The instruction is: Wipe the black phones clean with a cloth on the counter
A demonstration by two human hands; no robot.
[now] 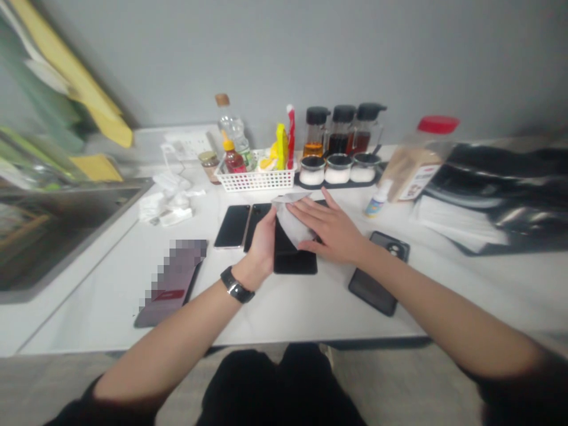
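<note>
Lengthwise, black phone [295, 257] pointing away, left hand [262, 245] gripping its edge, right hand [326, 228] pressing white cloth [290, 220]

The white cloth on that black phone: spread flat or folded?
Folded loosely: the white cloth shows a creased, doubled corner beside the right hand.

Blk sleeves [515, 393] on both arms, ending above elbows; forearms bare. Blk watch [236, 285], wide strap, on L wrist [248, 275]. Dark trousers or shorts [277, 384].
</note>
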